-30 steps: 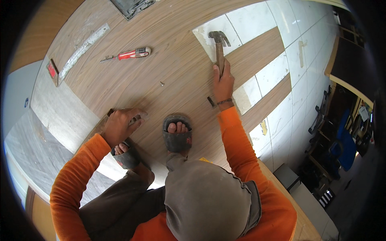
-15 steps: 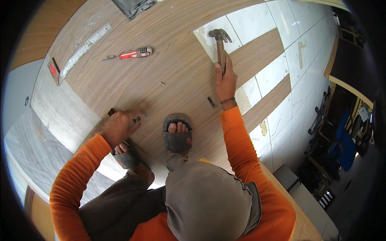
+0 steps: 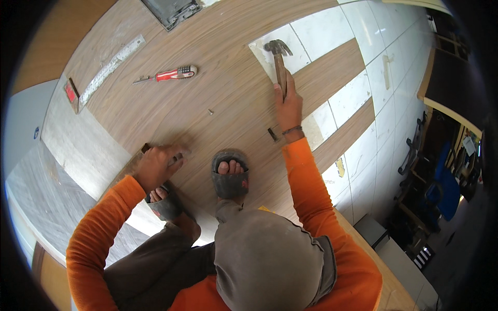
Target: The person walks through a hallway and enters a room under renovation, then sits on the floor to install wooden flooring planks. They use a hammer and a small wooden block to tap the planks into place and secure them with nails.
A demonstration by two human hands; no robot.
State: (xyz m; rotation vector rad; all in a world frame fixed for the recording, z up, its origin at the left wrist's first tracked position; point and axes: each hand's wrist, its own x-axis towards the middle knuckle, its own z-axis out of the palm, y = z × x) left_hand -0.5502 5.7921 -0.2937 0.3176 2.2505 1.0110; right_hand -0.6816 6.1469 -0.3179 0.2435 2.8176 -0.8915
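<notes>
Hammer [image 3: 279, 64] shifted left in right hand [image 3: 289, 109], near edge of open flooring [image 3: 233, 78].

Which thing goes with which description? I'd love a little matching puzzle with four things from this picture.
Things:
1. Hammer
2. Screwdriver
3. Cap
4. Right sleeve

Descriptions:
A. Orange
B. Lying on the wood-grain planks
C. Grey-brown, worn on the head
D. Gripped in the right hand

Right pairs: 1-D, 2-B, 3-C, 4-A
</notes>
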